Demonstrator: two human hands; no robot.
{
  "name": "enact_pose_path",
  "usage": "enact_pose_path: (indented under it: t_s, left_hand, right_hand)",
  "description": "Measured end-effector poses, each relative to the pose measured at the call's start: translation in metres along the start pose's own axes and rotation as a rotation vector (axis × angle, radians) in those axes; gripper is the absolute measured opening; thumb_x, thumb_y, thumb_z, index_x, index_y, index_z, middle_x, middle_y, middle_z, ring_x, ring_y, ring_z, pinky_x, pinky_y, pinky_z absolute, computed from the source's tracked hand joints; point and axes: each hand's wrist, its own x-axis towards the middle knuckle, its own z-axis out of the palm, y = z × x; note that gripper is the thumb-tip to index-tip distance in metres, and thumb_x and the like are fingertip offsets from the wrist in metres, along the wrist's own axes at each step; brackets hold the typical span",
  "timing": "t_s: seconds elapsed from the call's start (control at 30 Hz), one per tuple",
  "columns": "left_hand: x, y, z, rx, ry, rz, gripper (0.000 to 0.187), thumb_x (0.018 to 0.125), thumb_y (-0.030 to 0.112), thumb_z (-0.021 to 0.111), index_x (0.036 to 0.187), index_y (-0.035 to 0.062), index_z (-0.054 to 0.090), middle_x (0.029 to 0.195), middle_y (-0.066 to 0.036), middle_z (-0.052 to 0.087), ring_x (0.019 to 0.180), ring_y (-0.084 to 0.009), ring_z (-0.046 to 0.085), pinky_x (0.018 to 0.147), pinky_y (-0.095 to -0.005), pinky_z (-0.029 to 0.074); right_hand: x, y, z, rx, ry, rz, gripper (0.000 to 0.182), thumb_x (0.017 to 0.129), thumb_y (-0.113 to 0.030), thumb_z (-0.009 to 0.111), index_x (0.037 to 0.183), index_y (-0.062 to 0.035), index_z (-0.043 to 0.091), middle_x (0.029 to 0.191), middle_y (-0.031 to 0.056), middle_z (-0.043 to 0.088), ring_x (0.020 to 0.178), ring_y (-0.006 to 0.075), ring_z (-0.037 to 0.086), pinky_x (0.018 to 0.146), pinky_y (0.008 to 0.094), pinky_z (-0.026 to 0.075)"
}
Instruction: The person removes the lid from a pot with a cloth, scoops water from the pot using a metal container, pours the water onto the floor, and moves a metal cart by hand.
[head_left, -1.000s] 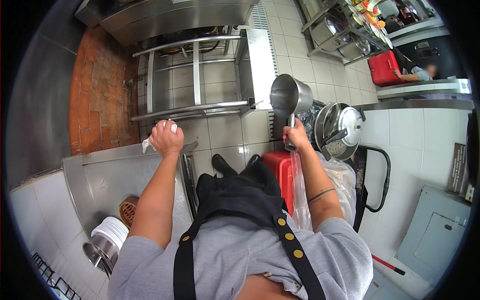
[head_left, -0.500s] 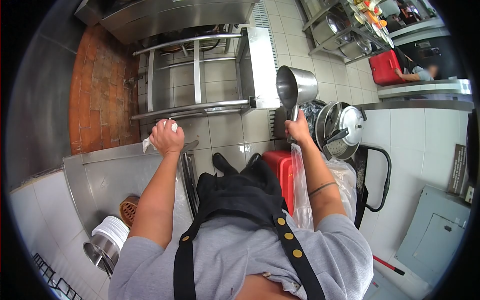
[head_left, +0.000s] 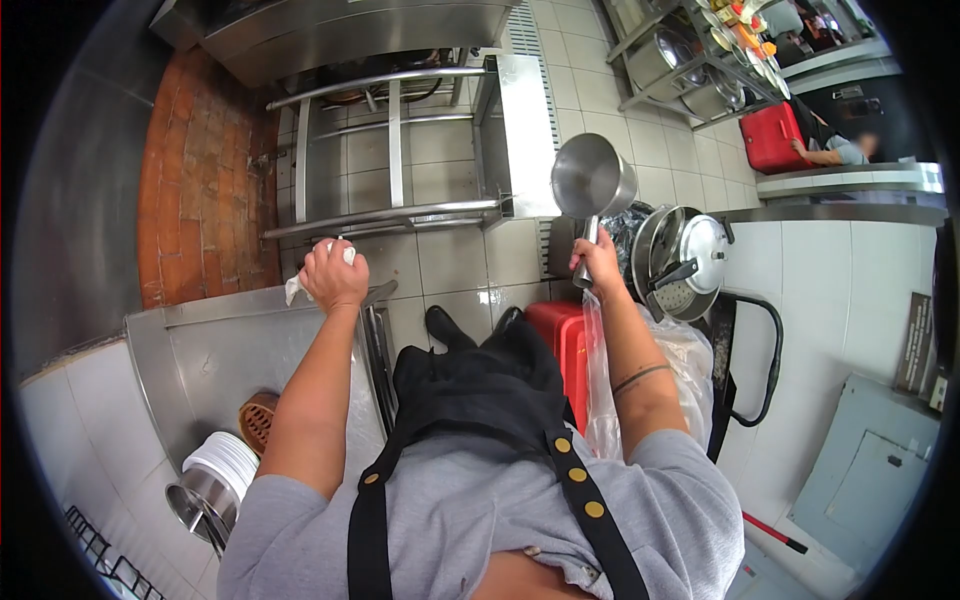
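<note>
My right hand (head_left: pixel 600 262) is wrapped round the handle of a metal saucepan (head_left: pixel 594 176). The saucepan is held out ahead of me, its open mouth facing up toward my head, and its inside looks bare. My left hand (head_left: pixel 334 273) is closed on a crumpled white cloth (head_left: pixel 294 290), parts of which stick out on both sides of the fingers. That hand is at the far edge of a stainless steel counter (head_left: pixel 215 340), near the bars of a metal frame (head_left: pixel 400 210).
Beside my right forearm are a lidded pot (head_left: pixel 700 250), a red crate (head_left: pixel 560 340) and clear plastic bags (head_left: pixel 680 360). White plates (head_left: pixel 222 458) and a brown basket (head_left: pixel 258 418) lie on the left counter. Far right, a person's arm (head_left: pixel 825 155) touches a red container (head_left: pixel 770 137).
My right hand has turned the saucepan, so its mouth, which faced left, now faces up toward me. The left hand and the cloth have stayed in place.
</note>
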Motion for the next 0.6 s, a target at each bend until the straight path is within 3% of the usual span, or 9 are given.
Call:
enact_pose_path:
  t_s: [0.07,0.1,0.17,0.33,0.6]
  left_hand:
    - [0.000,0.000,0.001,-0.002,-0.002,-0.005,0.024,0.073,0.028,0.063,0.095,0.0224,0.072,0.112,0.003,0.061,0.107,-0.0224,0.054,0.095,-0.0413,0.037]
    - [0.000,0.000,0.001,-0.002,0.002,-0.002,0.024,0.073,0.028,0.063,0.095,0.0225,0.072,0.112,0.003,0.061,0.107,-0.0224,0.054,0.095,-0.0415,0.037]
    - [0.000,-0.001,0.003,-0.004,0.004,-0.002,0.024,0.073,0.028,0.064,0.095,0.0226,0.072,0.112,0.003,0.061,0.107,-0.0223,0.054,0.095,-0.0417,0.037]
    - [0.000,-0.004,0.005,-0.015,0.000,0.003,0.024,0.072,0.027,0.064,0.095,0.0229,0.072,0.112,0.003,0.061,0.107,-0.0222,0.054,0.095,-0.0422,0.036]
    - [0.000,-0.003,0.003,-0.004,-0.016,0.007,0.024,0.072,0.027,0.064,0.094,0.0225,0.072,0.113,0.003,0.061,0.108,-0.0228,0.053,0.095,-0.0426,0.037]
  right_hand:
    - [0.003,0.012,-0.006,0.439,-0.057,0.130,0.035,0.075,0.005,0.052,0.108,-0.0051,0.045,0.078,0.0091,0.055,0.054,0.0157,0.053,0.049,0.0314,0.049]
    - [0.001,0.014,-0.008,0.436,-0.059,0.130,0.035,0.075,0.005,0.052,0.108,-0.0051,0.045,0.078,0.0091,0.055,0.054,0.0157,0.053,0.049,0.0314,0.049]
    - [-0.007,0.017,-0.011,0.788,0.019,0.235,0.024,0.077,0.003,0.054,0.099,-0.0043,0.046,0.080,0.0091,0.055,0.057,0.0164,0.054,0.050,0.0314,0.049]
    - [-0.010,0.035,-0.032,0.883,-0.025,0.353,0.011,0.077,-0.003,0.053,0.087,-0.0022,0.049,0.077,0.0067,0.054,0.060,0.0153,0.053,0.055,0.0293,0.050]
    - [-0.005,0.014,-0.043,0.806,0.064,0.298,0.014,0.076,-0.003,0.053,0.089,-0.0026,0.048,0.077,0.0070,0.053,0.059,0.0154,0.053,0.054,0.0290,0.051]
